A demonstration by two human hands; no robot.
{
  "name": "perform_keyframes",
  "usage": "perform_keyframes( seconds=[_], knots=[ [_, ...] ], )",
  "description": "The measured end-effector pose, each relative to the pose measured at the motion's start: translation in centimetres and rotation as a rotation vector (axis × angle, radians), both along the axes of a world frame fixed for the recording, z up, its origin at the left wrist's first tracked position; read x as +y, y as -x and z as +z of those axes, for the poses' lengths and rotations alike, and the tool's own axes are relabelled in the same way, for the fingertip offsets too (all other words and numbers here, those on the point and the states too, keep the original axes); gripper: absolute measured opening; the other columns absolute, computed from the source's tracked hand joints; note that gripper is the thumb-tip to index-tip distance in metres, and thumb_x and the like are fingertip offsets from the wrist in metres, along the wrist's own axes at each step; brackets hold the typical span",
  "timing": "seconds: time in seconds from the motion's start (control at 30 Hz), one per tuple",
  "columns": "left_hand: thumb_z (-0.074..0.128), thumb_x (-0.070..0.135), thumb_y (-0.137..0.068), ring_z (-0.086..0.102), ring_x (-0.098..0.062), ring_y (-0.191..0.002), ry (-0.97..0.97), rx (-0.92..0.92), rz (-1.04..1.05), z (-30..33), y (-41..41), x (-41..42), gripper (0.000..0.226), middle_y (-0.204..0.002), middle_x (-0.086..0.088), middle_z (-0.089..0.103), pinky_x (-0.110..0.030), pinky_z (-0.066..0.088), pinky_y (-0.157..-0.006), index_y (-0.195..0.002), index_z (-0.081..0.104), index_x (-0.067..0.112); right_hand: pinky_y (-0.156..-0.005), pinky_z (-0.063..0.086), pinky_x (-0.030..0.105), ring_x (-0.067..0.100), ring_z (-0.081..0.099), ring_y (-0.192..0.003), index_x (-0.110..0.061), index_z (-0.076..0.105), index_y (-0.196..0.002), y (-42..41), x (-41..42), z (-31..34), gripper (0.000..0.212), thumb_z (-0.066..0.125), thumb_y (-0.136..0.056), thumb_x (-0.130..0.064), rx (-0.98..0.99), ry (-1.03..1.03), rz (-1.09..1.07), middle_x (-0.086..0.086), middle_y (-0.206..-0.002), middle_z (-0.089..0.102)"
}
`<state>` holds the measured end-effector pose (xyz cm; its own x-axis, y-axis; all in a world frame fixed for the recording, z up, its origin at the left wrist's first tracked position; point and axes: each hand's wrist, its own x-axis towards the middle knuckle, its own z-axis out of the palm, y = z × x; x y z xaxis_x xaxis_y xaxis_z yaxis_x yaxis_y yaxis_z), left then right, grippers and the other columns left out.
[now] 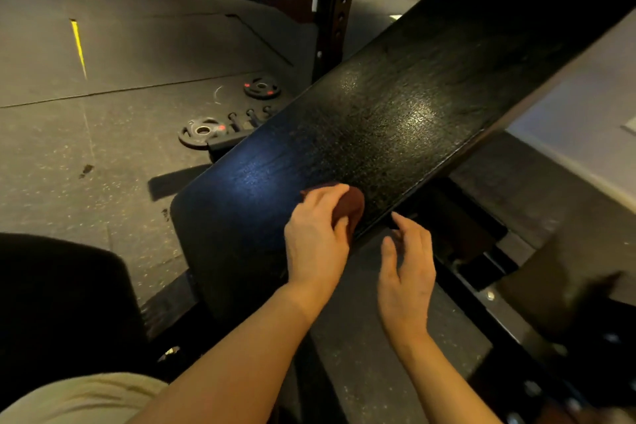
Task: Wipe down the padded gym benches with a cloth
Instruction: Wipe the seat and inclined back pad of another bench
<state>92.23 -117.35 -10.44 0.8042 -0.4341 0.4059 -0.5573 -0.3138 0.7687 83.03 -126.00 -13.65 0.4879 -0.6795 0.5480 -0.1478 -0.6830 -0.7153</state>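
Gripping cloth (351, 208) – left hand (315, 241); right hand (407, 272) prob. open.

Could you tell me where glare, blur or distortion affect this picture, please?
Head view: glare patches shine on the bench pad; the lower right corner is motion-blurred; wide-angle distortion bends the edges; the dim light leaves the cloth under the left hand dark; the right hand is fairly sharp.

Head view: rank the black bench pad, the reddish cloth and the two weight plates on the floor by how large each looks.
1. Bench pad, by far the largest.
2. Nearer weight plate and cloth look about alike; the left hand hides part of the cloth, so I won't rank them.
3. Farther weight plate, smallest, though distance may shrink it.
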Motion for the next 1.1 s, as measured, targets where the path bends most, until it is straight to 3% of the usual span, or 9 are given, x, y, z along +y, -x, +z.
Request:
perform_keyframes(
  seconds=[0.1,0.2,0.3,0.43,0.53,0.7,0.87,1.0,1.1],
  knots=[
    [0.071,0.005,-0.08,0.06,-0.02,-0.109,-0.025,-0.131,-0.187,-0.8,1.0,1.0,0.046,-0.122,0.002,0.063,-0.038,0.049,-0.097,-0.123,0.063,0.02,-0.094,0.042,0.018,0.003,0.054,-0.107,-0.013,0.059,-0.121,-0.1,1.1,-0.2,0.03,0.048,-0.094,-0.015,-0.031,-0.059,0.04,-0.001,-0.114,0.056],
    [0.071,0.001,-0.077,0.06,-0.021,-0.109,-0.024,-0.134,-0.29,-0.6,0.1,2.2,0.047,-0.119,0.0,0.064,-0.039,0.049,-0.097,-0.12,0.065,0.018,-0.081,0.041,0.017,-0.002,0.052,-0.092,-0.019,0.056,-0.11,0.1,2.4,0.1,0.02,0.052,-0.093,-0.009,-0.051,-0.082,-0.034,-0.003,-0.101,0.053],
    [0.066,-0.002,-0.081,0.054,-0.024,-0.118,0.074,0.027,-0.126,1.0,-1.4,0.6,0.048,-0.127,-0.006,0.06,-0.039,0.043,-0.104,-0.126,0.062,0.013,-0.084,0.043,0.028,0.008,0.052,-0.095,-0.01,0.057,-0.118,0.1,2.0,0.7,0.026,0.05,-0.094,-0.013,-0.042,-0.095,-0.071,0.001,-0.108,0.051],
    [0.06,-0.003,-0.085,0.05,-0.025,-0.125,0.06,0.05,-0.274,2.3,-0.9,-2.5,0.048,-0.136,-0.006,0.056,-0.039,0.039,-0.107,-0.131,0.059,0.013,-0.105,0.043,0.044,0.012,0.054,-0.121,-0.017,0.048,-0.139,-0.2,1.1,1.9,0.047,0.043,-0.094,-0.026,-0.062,-0.267,0.016,0.0,-0.135,0.054],
    [0.063,0.002,-0.085,0.057,-0.026,-0.116,0.006,-0.051,-0.263,1.3,0.2,-2.0,0.044,-0.129,-0.003,0.061,-0.044,0.048,-0.095,-0.127,0.061,0.017,-0.108,0.039,0.03,0.001,0.051,-0.124,-0.024,0.048,-0.136,0.0,1.9,2.6,0.044,0.043,-0.093,-0.027,-0.128,-0.355,0.082,-0.008,-0.134,0.055],
    [0.065,0.012,-0.088,0.057,-0.015,-0.114,-0.165,-0.048,-0.377,0.5,1.1,2.9,0.041,-0.125,0.006,0.06,-0.039,0.048,-0.096,-0.124,0.058,0.029,-0.086,0.041,0.012,-0.004,0.055,-0.099,-0.021,0.056,-0.127,1.0,3.8,2.0,0.039,0.044,-0.091,-0.031,-0.137,-0.344,0.028,-0.017,-0.104,0.054],
    [0.069,0.002,-0.078,0.056,-0.013,-0.113,0.034,0.193,0.05,0.3,-1.8,11.2,0.051,-0.119,0.006,0.061,-0.043,0.045,-0.101,-0.115,0.056,0.035,-0.083,0.04,0.008,-0.004,0.055,-0.098,-0.02,0.057,-0.119,-1.2,8.6,1.6,0.027,0.058,-0.094,-0.013,-0.022,-0.307,0.229,-0.003,-0.104,0.058],
    [0.068,-0.005,-0.078,0.059,-0.017,-0.11,0.229,0.323,0.278,3.2,-6.6,18.5,0.062,-0.111,0.007,0.059,-0.044,0.047,-0.1,-0.123,0.052,0.035,-0.085,0.044,0.009,-0.003,0.055,-0.108,-0.026,0.053,-0.127,-7.0,14.5,3.6,0.049,0.069,-0.086,-0.006,0.108,-0.397,0.619,-0.014,-0.121,0.055],
    [0.066,0.01,-0.089,0.056,0.003,-0.099,0.302,0.356,0.353,5.0,-9.3,22.7,0.051,-0.106,0.024,0.049,-0.029,0.053,-0.089,-0.129,0.049,0.036,-0.091,0.045,0.012,-0.003,0.056,-0.113,-0.025,0.048,-0.138,-12.1,18.1,5.5,0.064,0.076,-0.082,-0.012,0.17,-0.426,0.826,-0.016,-0.127,0.055]
  ],
)
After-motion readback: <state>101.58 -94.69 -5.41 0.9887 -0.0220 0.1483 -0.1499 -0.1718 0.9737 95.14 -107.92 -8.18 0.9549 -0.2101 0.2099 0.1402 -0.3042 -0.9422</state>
